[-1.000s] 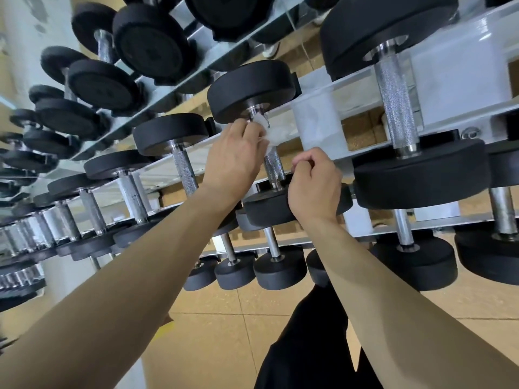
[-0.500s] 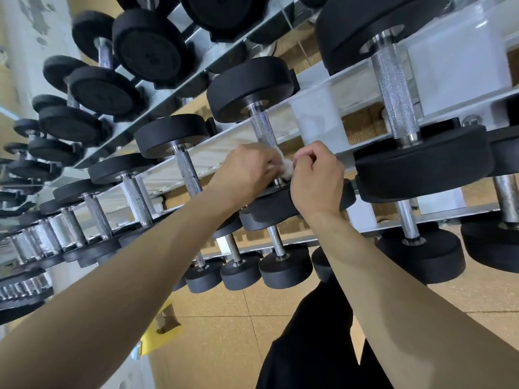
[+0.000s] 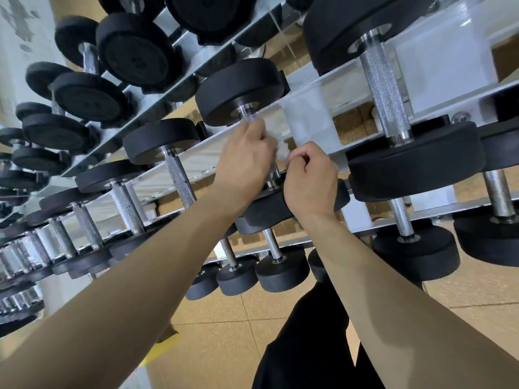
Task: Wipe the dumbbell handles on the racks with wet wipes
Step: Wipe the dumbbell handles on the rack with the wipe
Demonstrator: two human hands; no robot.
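On the rack's middle rail, the left hand has its grip clenched round the knurled handle of a dumbbell, a white wet wipe showing beside its fingers, while the right hand pinches the wipe's loose end, with open gaps to the neighbouring dumbbell on the left and the big black head on the right.

The dumbbell heads are matte black. Their handles are bright silver, cut with a fine criss-cross knurl. The rack rails are white to pale grey. The wipe is white. The floor is tan with fine speckles and thin darker seams. The trousers are black. The wall is pale with grey blotches.
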